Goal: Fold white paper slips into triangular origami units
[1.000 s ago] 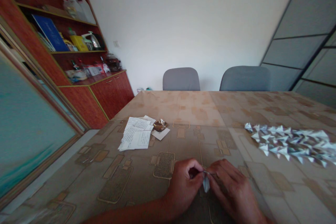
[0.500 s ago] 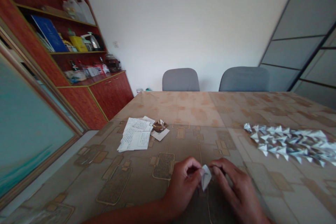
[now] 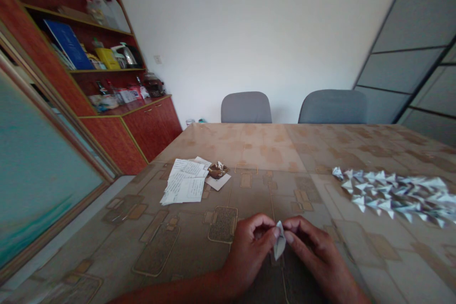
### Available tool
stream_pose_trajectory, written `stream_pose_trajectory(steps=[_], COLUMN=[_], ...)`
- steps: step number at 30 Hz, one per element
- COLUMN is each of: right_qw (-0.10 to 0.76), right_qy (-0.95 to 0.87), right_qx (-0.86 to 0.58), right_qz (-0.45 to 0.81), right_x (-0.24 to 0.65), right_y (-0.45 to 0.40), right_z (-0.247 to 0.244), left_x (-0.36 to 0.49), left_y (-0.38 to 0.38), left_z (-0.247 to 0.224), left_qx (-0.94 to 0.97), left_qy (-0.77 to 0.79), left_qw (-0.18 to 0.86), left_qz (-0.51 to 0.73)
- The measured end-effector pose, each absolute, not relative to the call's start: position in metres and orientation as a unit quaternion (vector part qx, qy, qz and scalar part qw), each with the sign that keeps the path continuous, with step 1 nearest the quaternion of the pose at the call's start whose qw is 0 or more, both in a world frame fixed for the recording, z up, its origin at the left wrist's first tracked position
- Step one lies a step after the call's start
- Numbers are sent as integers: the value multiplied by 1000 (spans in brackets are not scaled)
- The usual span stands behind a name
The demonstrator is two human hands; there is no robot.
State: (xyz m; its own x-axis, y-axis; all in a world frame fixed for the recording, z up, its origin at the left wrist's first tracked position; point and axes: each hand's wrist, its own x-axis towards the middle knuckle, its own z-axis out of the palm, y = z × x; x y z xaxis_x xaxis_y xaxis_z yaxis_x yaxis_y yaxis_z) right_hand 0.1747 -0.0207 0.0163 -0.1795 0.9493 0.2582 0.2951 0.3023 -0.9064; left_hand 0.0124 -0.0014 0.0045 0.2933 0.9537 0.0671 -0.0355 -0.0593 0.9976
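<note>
A small piece of folded paper point(image 3: 280, 242), pale and pointed at its lower end, is held upright above the near part of the table. My left hand point(image 3: 251, 247) pinches its left side between thumb and fingers. On the other side, my right hand point(image 3: 313, 247) is closed too, with thumb and index finger at the paper's right edge. Both forearms come in from the bottom of the view. The curled lower fingers of each hand are partly hidden.
Several printed paper slips point(image 3: 187, 183) lie overlapped at centre left, beside a brown-patterned piece point(image 3: 218, 169). Rows of folded paper pieces point(image 3: 395, 194) stand at right on the patterned table point(image 3: 263, 147). Two grey chairs point(image 3: 246, 108) back the far edge; a red shelf cabinet point(image 3: 149, 123) is left.
My right hand has moved left, and its fingertips now meet the folded paper. The paper has turned and looks narrower. My left hand keeps its pinch.
</note>
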Motion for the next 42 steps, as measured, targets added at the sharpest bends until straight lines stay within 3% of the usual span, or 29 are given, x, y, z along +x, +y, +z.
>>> stream_pose_trajectory(steps=[29, 42], right_qw=[435, 438], right_qy=[-660, -689], right_qx=[-486, -478], right_qz=[373, 323], right_x=[173, 172], right_y=[-20, -20], right_z=[14, 12], left_x=[15, 16], left_y=[-5, -2], left_z=[1, -8], left_qx=[514, 545], left_qy=[365, 407], left_qw=[633, 583], left_qz=[449, 445])
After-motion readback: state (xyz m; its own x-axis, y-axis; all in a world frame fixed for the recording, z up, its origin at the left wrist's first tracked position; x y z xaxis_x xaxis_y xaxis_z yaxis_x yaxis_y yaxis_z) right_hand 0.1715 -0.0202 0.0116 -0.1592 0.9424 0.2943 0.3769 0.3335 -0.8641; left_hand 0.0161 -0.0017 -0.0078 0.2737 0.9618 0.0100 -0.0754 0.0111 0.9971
